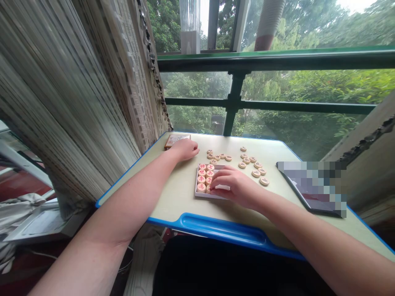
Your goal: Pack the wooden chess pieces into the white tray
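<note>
A small grey tray [196,190] lies near the front of the desk with several round wooden chess pieces [202,173] with red characters packed in its left part. My right hand [233,185] rests over the tray's right side, fingers curled down onto the pieces there; what they grip is hidden. My left hand [186,148] lies farther back on the desk, fingers bent, beside a flat box lid [175,139] and close to a loose cluster of pieces [219,156].
More loose pieces [254,166] are scattered right of the tray. A dark flat tablet-like object [311,187] lies at the right. The desk [173,197] has a blue rim with a pen groove [222,228]. A curtain hangs left; a window railing [271,59] stands behind.
</note>
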`<control>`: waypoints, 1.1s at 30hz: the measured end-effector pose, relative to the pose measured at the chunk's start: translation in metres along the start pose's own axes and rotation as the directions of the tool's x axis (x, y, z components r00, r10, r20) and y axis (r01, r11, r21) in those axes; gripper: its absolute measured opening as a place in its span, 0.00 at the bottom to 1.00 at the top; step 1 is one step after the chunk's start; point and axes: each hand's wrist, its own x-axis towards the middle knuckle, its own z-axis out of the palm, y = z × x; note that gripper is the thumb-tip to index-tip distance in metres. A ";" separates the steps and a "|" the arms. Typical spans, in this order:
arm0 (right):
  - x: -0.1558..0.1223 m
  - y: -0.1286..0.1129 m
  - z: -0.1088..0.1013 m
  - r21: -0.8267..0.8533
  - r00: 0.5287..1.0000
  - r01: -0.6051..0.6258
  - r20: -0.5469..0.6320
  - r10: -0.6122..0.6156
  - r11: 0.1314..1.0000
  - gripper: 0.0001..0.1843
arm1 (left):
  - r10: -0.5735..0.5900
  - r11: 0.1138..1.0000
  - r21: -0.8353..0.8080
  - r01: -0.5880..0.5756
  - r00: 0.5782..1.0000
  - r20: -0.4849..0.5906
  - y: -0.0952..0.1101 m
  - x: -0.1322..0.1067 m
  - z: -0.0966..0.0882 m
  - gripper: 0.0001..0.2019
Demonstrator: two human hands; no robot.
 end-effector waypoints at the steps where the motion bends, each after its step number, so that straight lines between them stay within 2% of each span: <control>1: 0.000 0.000 0.000 0.000 1.000 0.007 0.002 -0.007 1.000 0.08 | 0.001 1.000 0.000 -0.001 1.000 0.000 0.000 0.000 0.000 0.20; 5: -0.001 0.000 -0.004 0.001 1.000 0.023 0.006 -0.023 1.000 0.11 | 0.005 1.000 -0.007 -0.005 1.000 0.002 0.000 0.000 0.000 0.21; 9: -0.002 0.005 -0.004 -0.032 0.999 -0.025 -0.035 0.024 0.999 0.09 | 0.011 1.000 -0.010 -0.011 1.000 0.006 -0.001 0.000 0.000 0.21; 13: -0.003 0.015 0.000 -0.082 0.996 -0.062 -0.076 0.056 0.995 0.13 | 0.011 1.000 -0.026 -0.011 1.000 0.002 0.000 -0.001 -0.001 0.21; 18: -0.001 0.019 0.003 -0.075 0.998 -0.055 -0.029 0.053 0.996 0.10 | 0.003 0.999 -0.040 -0.003 1.000 0.011 -0.001 0.000 -0.001 0.21; 28: 0.002 0.016 0.004 -0.038 0.996 -0.088 -0.029 0.087 0.995 0.07 | -0.012 0.998 -0.058 0.013 1.000 0.015 -0.001 0.001 0.001 0.19; 33: 0.001 0.015 0.003 -0.049 0.992 -0.107 -0.073 0.103 0.993 0.07 | -0.009 0.996 -0.083 0.011 1.000 0.026 -0.001 0.001 0.002 0.20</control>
